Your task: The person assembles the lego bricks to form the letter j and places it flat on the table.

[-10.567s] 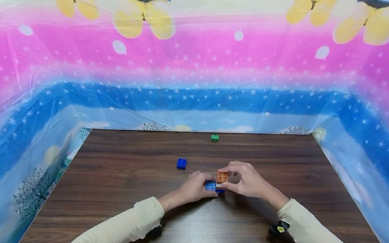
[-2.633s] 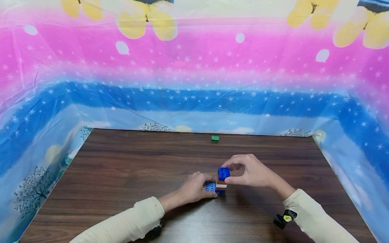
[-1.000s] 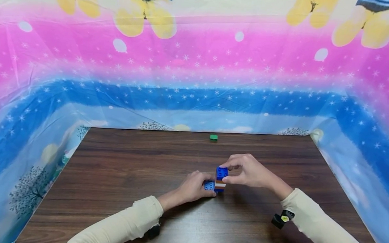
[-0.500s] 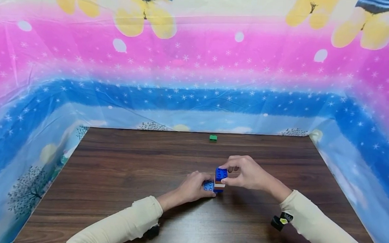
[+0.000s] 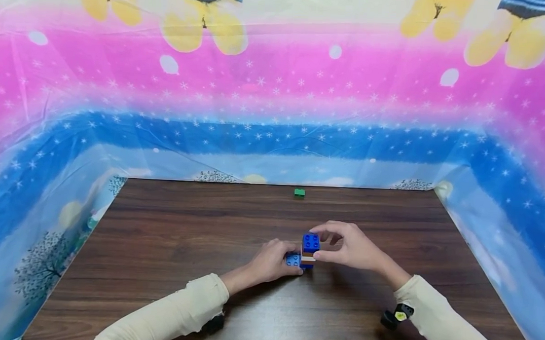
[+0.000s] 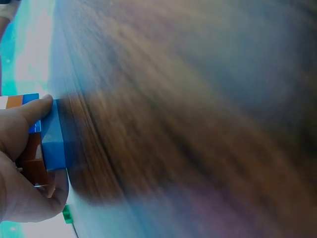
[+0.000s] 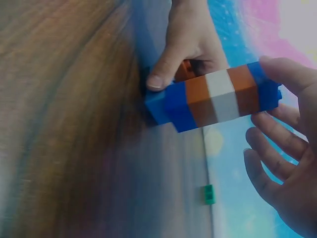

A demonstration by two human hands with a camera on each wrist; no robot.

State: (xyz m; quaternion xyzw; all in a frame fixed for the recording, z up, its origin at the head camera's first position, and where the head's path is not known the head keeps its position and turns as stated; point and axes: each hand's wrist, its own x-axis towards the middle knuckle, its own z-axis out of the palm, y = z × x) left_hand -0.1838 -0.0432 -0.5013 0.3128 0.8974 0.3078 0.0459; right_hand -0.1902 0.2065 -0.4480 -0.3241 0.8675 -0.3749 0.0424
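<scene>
A brick tower stands upright on the table. Above its light blue base brick (image 7: 157, 106) come a dark blue brick (image 7: 177, 105), an orange brick (image 7: 200, 101), a white brick (image 7: 223, 96), a second orange brick (image 7: 243, 89) and a dark blue top brick (image 5: 311, 240). My left hand (image 5: 270, 261) grips the base between thumb and fingers. Beside the tower, an orange-brown brick (image 6: 33, 161) sits on the light blue one, partly hidden by that hand. Thumb and index finger of my right hand (image 5: 349, 247) pinch the top brick's sides; the other fingers are loosely bent.
A small green brick (image 5: 299, 193) lies near the far edge of the wooden table (image 5: 184, 212). Printed cloth (image 5: 274, 139) hangs behind the table and along both sides. A black wrist device (image 5: 396, 316) sits under the right sleeve.
The dark blue brick that lay on the table left of the tower is now on top, above the orange one. Lately my right hand has lowered slightly. My left hand keeps its place.
</scene>
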